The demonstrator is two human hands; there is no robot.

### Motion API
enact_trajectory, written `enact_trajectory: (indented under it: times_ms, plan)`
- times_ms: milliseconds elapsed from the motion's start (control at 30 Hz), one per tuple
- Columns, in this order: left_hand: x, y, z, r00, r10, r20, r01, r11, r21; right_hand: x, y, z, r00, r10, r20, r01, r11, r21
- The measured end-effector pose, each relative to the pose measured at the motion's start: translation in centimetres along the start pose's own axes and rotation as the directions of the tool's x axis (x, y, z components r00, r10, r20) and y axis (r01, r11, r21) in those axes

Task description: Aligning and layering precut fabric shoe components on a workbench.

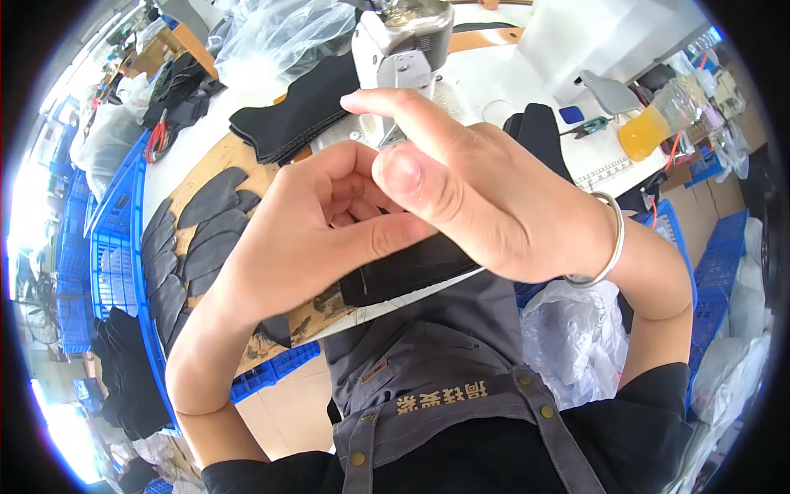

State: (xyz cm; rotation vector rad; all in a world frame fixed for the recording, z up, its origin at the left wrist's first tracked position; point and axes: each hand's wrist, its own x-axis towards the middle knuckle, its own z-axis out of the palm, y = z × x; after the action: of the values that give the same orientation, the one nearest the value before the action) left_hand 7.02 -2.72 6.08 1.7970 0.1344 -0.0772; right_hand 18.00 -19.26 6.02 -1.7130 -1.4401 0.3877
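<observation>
Both of my hands are raised close together over the front of the table. My left hand (317,218) has its fingers curled inward and its thumb reaching across to my right hand; anything small inside is hidden. My right hand (502,193), with a bangle (611,239) at the wrist, holds its index finger and thumb stretched out and apart. Its other fingers are hidden behind. Below the hands lies a black fabric piece (420,267) at the table's near edge. Just beyond them stands a sewing machine head (403,41), partly covered by my fingers.
Stacked black pieces (300,111) lie left of the machine, and dark grey curved pieces (214,202) cover a wooden board. Blue crates (115,272) stand at left. At right are snips (586,128), a ruler (605,174) and a bottle of orange drink (642,136).
</observation>
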Motion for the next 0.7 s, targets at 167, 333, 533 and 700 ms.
enact_trajectory:
  times_ms: [167,333,533,700]
  plan:
    - [1.2,-1.0,1.2,0.998,-0.024,0.055,0.029,0.995,-0.092,-0.5,0.9,-0.8,1.000,0.015,0.024,-0.018,0.993,0.120]
    - [1.6,-1.3,0.2,0.995,-0.057,0.082,0.056,0.998,0.005,-1.1,1.5,-2.7,0.917,0.316,0.245,-0.355,0.925,0.134]
    - [1.4,-0.3,-0.3,0.952,-0.249,0.179,0.211,0.955,0.206,-3.0,4.5,-5.8,0.791,0.407,0.457,-0.527,0.833,0.170]
    - [2.3,-0.7,0.3,0.950,-0.207,0.232,0.151,0.960,0.236,-3.8,4.8,-6.4,0.827,0.420,0.374,-0.511,0.839,0.188]
